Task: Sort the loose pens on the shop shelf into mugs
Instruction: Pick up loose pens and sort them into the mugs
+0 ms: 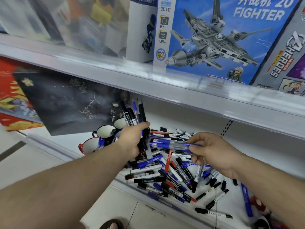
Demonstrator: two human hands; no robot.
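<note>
A person is leaning over a white shop shelf [247, 154], seen from a head-worn camera looking down along both forearms. The left hand [132, 139] is gripping a bundle of mostly black markers [132, 113], fingers curled tightly round the barrels, their upper ends fanning upward. The right hand [212, 151] is pinching a few clear-barrelled blue pens [166, 143] by 1 end, holding them level and pointing left toward the bundle.

Under and between the hands, a heap of loose pens [173, 176] is lying criss-crossed on the shelf in black, blue, white and red, spreading toward the near right. Just left of the left hand, enamel mugs [104, 131] are standing clustered, and a red mug [90, 146] nearer the edge is already holding blue pens.

The pens are likely light, stiff and smooth, so a fat bundle may be slipping unless squeezed around mid-barrel. Single pens are probably best pinched at the middle or the cap.

Boxed toy sets [214, 38] are filling the shelf above.
</note>
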